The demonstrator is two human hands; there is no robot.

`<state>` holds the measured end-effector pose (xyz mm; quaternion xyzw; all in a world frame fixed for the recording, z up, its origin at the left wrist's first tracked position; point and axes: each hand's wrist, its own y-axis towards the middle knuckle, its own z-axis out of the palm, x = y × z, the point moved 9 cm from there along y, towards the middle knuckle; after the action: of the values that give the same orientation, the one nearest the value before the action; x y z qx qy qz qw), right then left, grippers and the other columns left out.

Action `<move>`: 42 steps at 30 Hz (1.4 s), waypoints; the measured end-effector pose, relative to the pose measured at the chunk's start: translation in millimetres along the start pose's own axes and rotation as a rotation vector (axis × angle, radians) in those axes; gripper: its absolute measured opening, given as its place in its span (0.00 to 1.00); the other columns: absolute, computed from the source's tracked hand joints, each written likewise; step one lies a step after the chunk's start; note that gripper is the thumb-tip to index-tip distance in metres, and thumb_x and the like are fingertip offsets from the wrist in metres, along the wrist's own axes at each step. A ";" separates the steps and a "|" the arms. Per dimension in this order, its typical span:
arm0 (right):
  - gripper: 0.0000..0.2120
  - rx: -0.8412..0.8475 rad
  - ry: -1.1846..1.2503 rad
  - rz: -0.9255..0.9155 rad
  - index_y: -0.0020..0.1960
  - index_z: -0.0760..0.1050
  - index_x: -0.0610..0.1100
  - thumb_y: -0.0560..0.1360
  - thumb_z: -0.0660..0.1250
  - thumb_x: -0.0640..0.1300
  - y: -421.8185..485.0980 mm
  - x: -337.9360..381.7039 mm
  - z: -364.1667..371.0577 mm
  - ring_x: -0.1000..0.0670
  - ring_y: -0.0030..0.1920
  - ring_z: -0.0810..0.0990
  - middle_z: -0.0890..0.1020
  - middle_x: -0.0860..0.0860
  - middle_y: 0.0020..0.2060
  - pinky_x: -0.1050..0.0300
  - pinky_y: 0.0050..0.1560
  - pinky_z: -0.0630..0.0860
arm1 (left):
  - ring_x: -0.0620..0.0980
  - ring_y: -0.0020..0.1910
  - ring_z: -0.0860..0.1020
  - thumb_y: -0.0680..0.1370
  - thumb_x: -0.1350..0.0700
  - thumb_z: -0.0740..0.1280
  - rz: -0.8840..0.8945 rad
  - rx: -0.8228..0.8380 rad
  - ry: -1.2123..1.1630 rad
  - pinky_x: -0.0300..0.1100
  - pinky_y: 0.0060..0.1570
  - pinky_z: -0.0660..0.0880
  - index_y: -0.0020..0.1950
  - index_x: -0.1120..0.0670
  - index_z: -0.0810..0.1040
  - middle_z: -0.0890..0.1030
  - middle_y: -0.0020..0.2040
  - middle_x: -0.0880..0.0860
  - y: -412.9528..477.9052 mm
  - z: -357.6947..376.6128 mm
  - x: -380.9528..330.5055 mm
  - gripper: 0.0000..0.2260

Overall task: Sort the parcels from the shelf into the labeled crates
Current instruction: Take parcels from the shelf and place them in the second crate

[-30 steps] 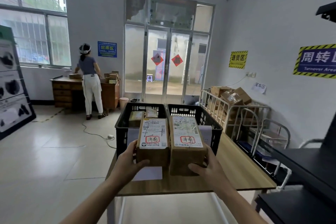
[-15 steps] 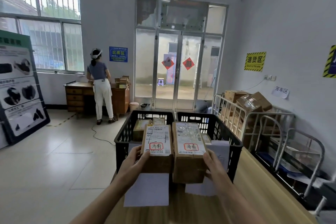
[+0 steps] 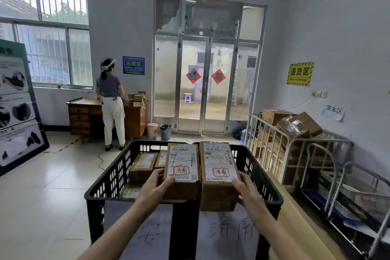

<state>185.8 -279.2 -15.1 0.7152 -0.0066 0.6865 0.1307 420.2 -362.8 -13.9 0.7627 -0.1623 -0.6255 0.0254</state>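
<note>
I carry two brown cardboard parcels side by side above two black plastic crates. My left hand (image 3: 155, 186) grips the left parcel (image 3: 182, 167) at its near left corner. The right parcel (image 3: 218, 171) is held by my right hand (image 3: 245, 191) at its near right corner. Both parcels bear white shipping labels with red-boxed handwriting. The left crate (image 3: 107, 179) holds two other brown parcels (image 3: 143, 164). The inside of the right crate (image 3: 256, 177) is mostly hidden behind the parcels. Each crate has a white paper label (image 3: 230, 232) with handwriting on its front.
A wooden table edge (image 3: 295, 217) shows right of the crates. Metal cage carts (image 3: 295, 154) with cardboard boxes stand along the right wall. Another person (image 3: 111, 103) stands at a wooden desk (image 3: 84, 116) at the back left. Glass doors (image 3: 207, 84) lie straight ahead.
I have walked closer to the crates. The two parcels have moved forward and now hang over the crates' front rims. Both hands keep the same grip.
</note>
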 end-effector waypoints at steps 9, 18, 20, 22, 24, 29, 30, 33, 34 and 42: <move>0.14 -0.065 -0.075 0.002 0.58 0.68 0.58 0.74 0.64 0.55 53.9 -20.6 -48.7 0.60 0.50 0.80 0.79 0.55 0.53 0.66 0.45 0.76 | 0.47 0.55 0.76 0.77 0.52 0.65 -0.042 0.083 -0.002 0.41 0.54 0.72 0.66 0.54 0.69 0.77 0.59 0.52 70.8 54.7 18.4 0.19; 0.23 -0.170 -0.111 0.000 0.62 0.66 0.58 0.68 0.63 0.58 109.7 -22.2 -83.4 0.55 0.53 0.79 0.79 0.55 0.53 0.58 0.51 0.75 | 0.40 0.48 0.75 0.77 0.56 0.65 -0.004 0.195 -0.047 0.28 0.36 0.74 0.69 0.54 0.64 0.75 0.56 0.50 149.8 102.3 20.5 0.21; 0.27 -0.193 -0.116 0.003 0.64 0.64 0.57 0.66 0.63 0.59 120.4 -22.7 -88.4 0.53 0.55 0.78 0.79 0.53 0.55 0.56 0.54 0.75 | 0.40 0.48 0.75 0.77 0.57 0.65 -0.008 0.231 -0.068 0.30 0.38 0.73 0.70 0.55 0.63 0.75 0.59 0.52 165.6 112.2 24.5 0.22; 0.26 -0.205 -0.112 0.019 0.64 0.64 0.56 0.68 0.62 0.58 129.0 -27.1 -92.8 0.53 0.54 0.78 0.79 0.52 0.55 0.59 0.49 0.74 | 0.43 0.50 0.75 0.77 0.57 0.65 -0.034 0.268 -0.093 0.32 0.41 0.72 0.71 0.55 0.62 0.75 0.60 0.54 178.7 122.0 31.7 0.24; 0.20 -0.208 -0.095 0.055 0.64 0.64 0.55 0.73 0.61 0.53 137.7 -36.2 -99.1 0.53 0.53 0.78 0.79 0.51 0.54 0.61 0.45 0.73 | 0.40 0.48 0.76 0.77 0.58 0.64 -0.069 0.300 -0.121 0.32 0.39 0.73 0.71 0.55 0.62 0.76 0.56 0.52 187.8 133.2 40.2 0.23; 0.16 -0.222 -0.101 0.126 0.65 0.64 0.53 0.77 0.58 0.50 166.9 -59.4 -115.4 0.50 0.54 0.76 0.77 0.48 0.56 0.59 0.44 0.73 | 0.44 0.49 0.78 0.78 0.59 0.62 -0.165 0.335 -0.166 0.38 0.46 0.76 0.71 0.55 0.63 0.77 0.52 0.50 211.9 158.2 61.9 0.21; 0.16 -0.225 -0.099 0.134 0.65 0.66 0.52 0.77 0.58 0.50 173.5 -65.1 -119.3 0.50 0.54 0.76 0.77 0.48 0.56 0.58 0.45 0.73 | 0.46 0.51 0.78 0.78 0.59 0.62 -0.182 0.330 -0.163 0.41 0.50 0.77 0.70 0.56 0.63 0.77 0.53 0.51 217.7 163.2 66.6 0.21; 0.16 -0.225 -0.085 0.171 0.65 0.67 0.52 0.77 0.58 0.50 196.4 -87.2 -131.1 0.50 0.55 0.76 0.78 0.49 0.56 0.55 0.48 0.73 | 0.52 0.55 0.77 0.79 0.59 0.62 -0.228 0.305 -0.140 0.48 0.59 0.75 0.69 0.57 0.64 0.77 0.58 0.55 234.1 176.1 81.7 0.19; 0.16 -0.220 -0.074 0.192 0.65 0.67 0.53 0.77 0.58 0.50 205.0 -96.1 -134.4 0.50 0.56 0.76 0.78 0.49 0.56 0.55 0.48 0.73 | 0.52 0.56 0.77 0.79 0.59 0.62 -0.247 0.297 -0.136 0.49 0.59 0.75 0.69 0.57 0.64 0.77 0.58 0.55 239.9 180.3 87.7 0.19; 0.10 -0.145 -0.012 0.336 0.56 0.73 0.59 0.78 0.58 0.50 274.0 -170.2 -161.9 0.52 0.55 0.77 0.82 0.54 0.52 0.54 0.47 0.72 | 0.50 0.53 0.77 0.78 0.62 0.63 -0.406 0.217 -0.136 0.37 0.42 0.76 0.69 0.60 0.65 0.76 0.61 0.58 285.1 215.0 149.5 0.19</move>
<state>-34.5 -541.1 -130.1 0.6969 -0.1764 0.6921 0.0655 176.4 -639.0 -132.9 0.7341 -0.0732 -0.6466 -0.1941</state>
